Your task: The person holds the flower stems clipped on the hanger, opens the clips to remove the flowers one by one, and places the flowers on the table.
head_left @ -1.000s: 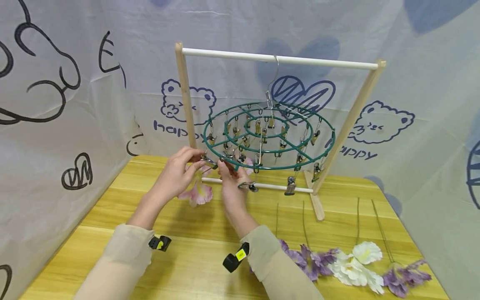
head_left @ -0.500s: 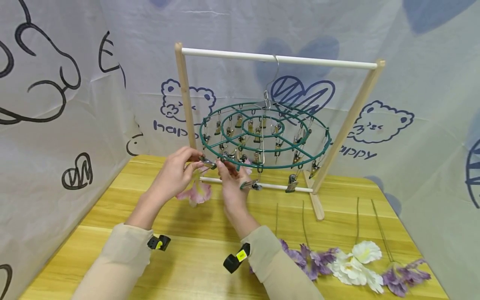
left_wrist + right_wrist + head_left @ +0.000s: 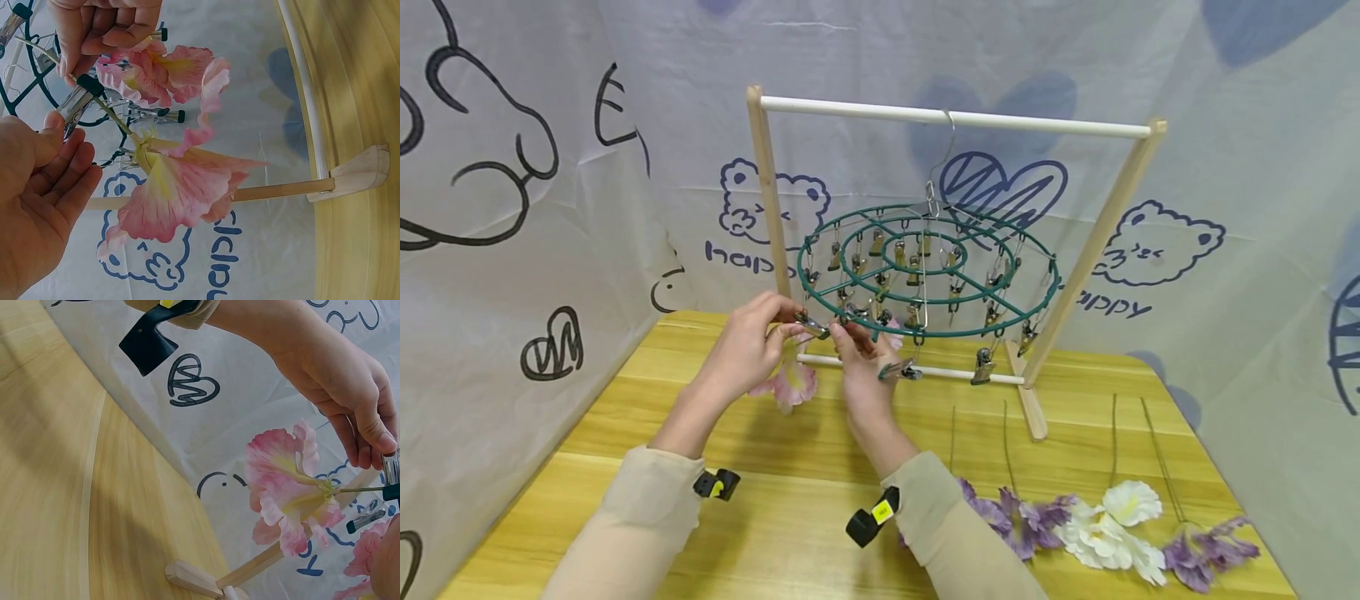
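Observation:
My left hand pinches a metal clip with green tips between thumb and fingers, at the left front of the round green hanger. The clip's tips lie on the thin stem of a pink artificial flower, whose bloom hangs below. My right hand pinches that stem beyond the clip, its fingertips close to the left hand's. In the right wrist view the left thumb presses the clip's handle, beside the pink bloom. A second pink flower hangs behind the right hand.
The hanger hangs from the white bar of a wooden stand, with several clips dangling. Purple flowers and a white flower lie on the table at front right. Patterned cloth surrounds the table.
The hanger has swung slightly left and turned, and its clips have shifted. My left hand and its clip have moved a little left; the right hand stays nearly still.

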A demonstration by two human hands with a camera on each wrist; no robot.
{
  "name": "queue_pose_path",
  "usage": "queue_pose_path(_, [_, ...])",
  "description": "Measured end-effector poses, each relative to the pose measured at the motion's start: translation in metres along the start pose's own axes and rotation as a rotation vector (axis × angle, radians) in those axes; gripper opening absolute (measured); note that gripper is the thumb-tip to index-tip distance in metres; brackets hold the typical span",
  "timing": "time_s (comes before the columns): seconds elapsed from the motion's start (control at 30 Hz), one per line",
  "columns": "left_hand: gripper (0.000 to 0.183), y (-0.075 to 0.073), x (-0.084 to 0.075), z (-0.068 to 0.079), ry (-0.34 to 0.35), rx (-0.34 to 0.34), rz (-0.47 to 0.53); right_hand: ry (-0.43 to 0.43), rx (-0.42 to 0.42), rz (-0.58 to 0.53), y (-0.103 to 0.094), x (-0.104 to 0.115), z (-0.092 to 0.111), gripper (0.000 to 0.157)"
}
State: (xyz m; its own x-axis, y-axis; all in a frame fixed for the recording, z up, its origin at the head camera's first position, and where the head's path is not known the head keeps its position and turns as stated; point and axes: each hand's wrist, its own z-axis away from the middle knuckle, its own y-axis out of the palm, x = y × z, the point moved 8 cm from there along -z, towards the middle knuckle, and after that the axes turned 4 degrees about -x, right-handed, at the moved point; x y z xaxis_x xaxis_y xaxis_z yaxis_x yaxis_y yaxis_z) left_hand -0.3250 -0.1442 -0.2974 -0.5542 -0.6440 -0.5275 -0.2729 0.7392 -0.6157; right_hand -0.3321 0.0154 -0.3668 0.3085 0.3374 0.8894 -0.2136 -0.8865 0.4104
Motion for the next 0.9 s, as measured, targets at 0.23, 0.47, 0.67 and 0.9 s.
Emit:
queue_pose_path(0.23, [0.015, -0.001, 0.0015, -0.0005, -0.007, -0.002, 0.01, 0.014, 0.002, 0.0, 0.0011, 0.0009, -0.0003, 0.02])
queue_pose_path(0.47, [0.014, -0.0034, 0.001, -0.0015, 0.017, -0.023, 0.019, 0.038, 0.012, -0.018, 0.0027, 0.0011, 0.0002, 0.018])
queue_pose_path(0.67, [0.014, -0.0038, 0.0013, -0.0012, 0.02, -0.03, 0.03, 0.044, 0.011, -0.014, 0.0022, -0.0004, 0.0006, 0.019])
queue_pose_path(0.9, [0.015, -0.0029, 0.0018, -0.0017, 0.032, -0.042, 0.028, 0.043, 0.015, -0.014, 0.001, 0.0003, 0.0007, 0.022])
